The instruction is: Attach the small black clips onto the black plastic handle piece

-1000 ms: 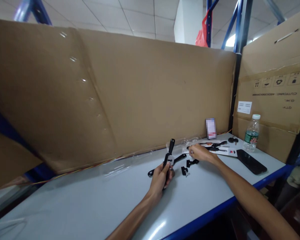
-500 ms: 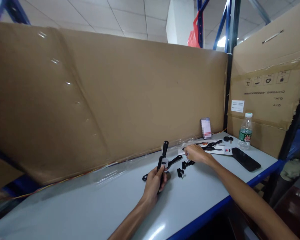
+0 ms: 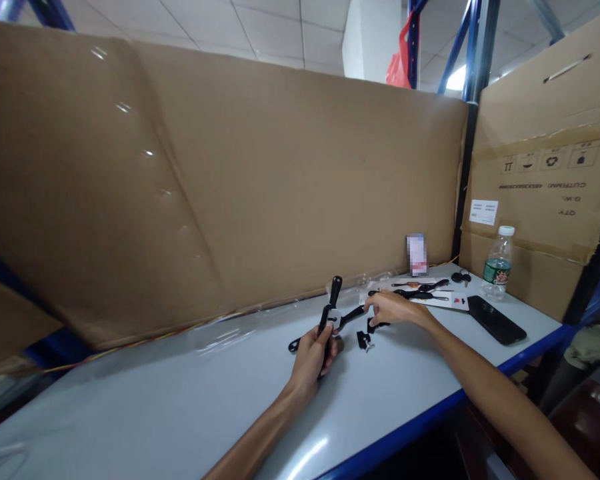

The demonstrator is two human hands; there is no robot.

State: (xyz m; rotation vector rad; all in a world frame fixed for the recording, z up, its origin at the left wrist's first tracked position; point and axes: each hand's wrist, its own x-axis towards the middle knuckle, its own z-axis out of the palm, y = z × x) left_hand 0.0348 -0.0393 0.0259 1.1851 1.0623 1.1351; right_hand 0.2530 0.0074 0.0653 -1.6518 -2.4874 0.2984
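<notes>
While our left hand (image 3: 314, 352) closes in a fist around the lower end of a black cross-shaped plastic frame with a white hub (image 3: 332, 316), holding it upright just above the pale grey desk with a blue edge (image 3: 180, 400), our right hand (image 3: 391, 308) reaches in from the right, fingers curled, its fingertips touching the tip of the frame's right-hand arm; whether they pinch it we cannot tell. Two small black plastic clips (image 3: 364, 340) lie on the desk just below that hand. Farther right we see a flat black phone (image 3: 495, 319), then a clear plastic water bottle with a green label (image 3: 497, 264). Behind everything a tall brown cardboard sheet (image 3: 230, 180) walls off the desk, under a white tiled ceiling (image 3: 280, 33).
</notes>
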